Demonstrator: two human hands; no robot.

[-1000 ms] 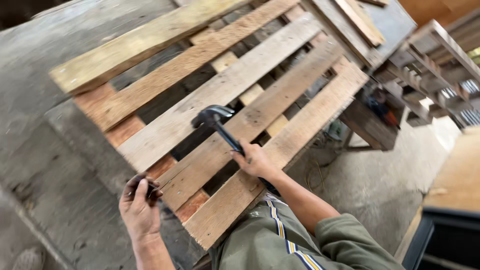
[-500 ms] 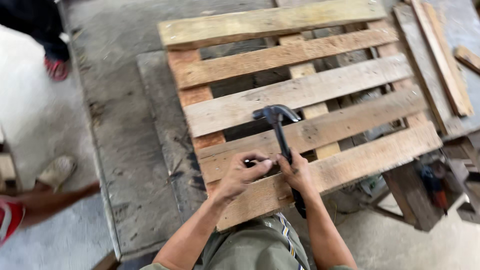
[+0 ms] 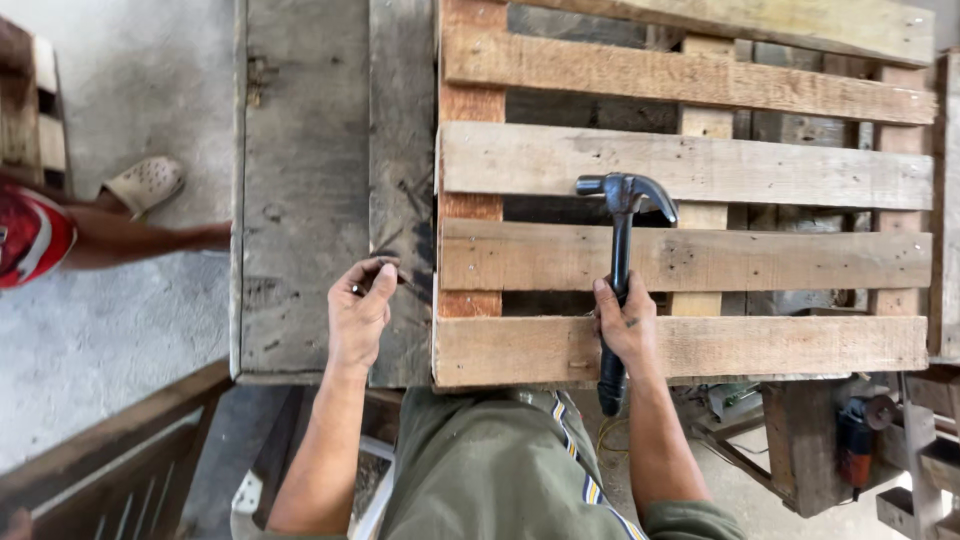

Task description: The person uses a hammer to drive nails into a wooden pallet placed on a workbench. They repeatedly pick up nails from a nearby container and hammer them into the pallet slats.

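A wooden pallet (image 3: 680, 165) of pale slats lies on a grey, worn workbench (image 3: 300, 200). My right hand (image 3: 625, 325) grips the black handle of a claw hammer (image 3: 622, 230), whose head hangs over the second and third slats from me. My left hand (image 3: 360, 305) rests on the bench just left of the pallet's near left corner, fingers pinched around small dark nails (image 3: 372, 275).
Another person's leg (image 3: 130, 240) and a beige sandal (image 3: 145, 185) show on the concrete floor at left. A dark wooden frame (image 3: 110, 470) stands at lower left. More timber and a red power tool (image 3: 855, 445) sit under the bench at lower right.
The view has swung so the pallet now lies square to me. My left hand has moved off the near slat to the bench at left; the hammer stays in my right hand.
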